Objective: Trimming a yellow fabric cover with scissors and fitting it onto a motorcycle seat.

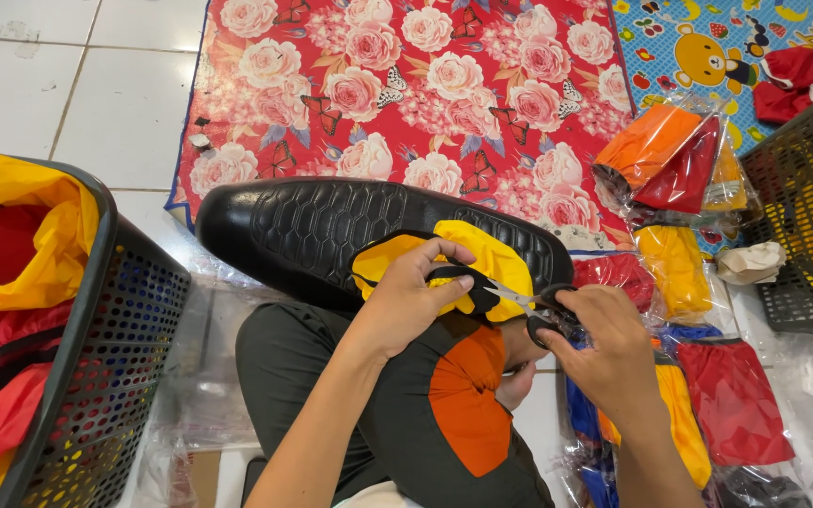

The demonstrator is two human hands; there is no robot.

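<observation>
The left hand [411,296] pinches a yellow fabric piece with black trim [482,259] at the centre of the frame, thumb and fingers clenched on its black edge. Just right of it, the right hand [604,353] grips a pair of black-handled scissors [529,303], fingers through the loops, the metal blades pointing left and meeting the trim beside the left fingertips. The fabric rests on a long black cushion with a honeycomb-embossed surface [331,230], which lies across the person's lap. Below the hands, an orange and dark fabric piece [468,400] drapes over the knee. To the right lie clear plastic packets of red, yellow and blue cloth [708,395], with more orange and red packets [670,165] above them. A dark perforated basket holding yellow and red cloth [96,339] stands at the lower left; another dark basket [806,207] sits at the right edge. A red rose-printed mat [425,85] covers the white tile floor [68,85] in the upper half.
</observation>
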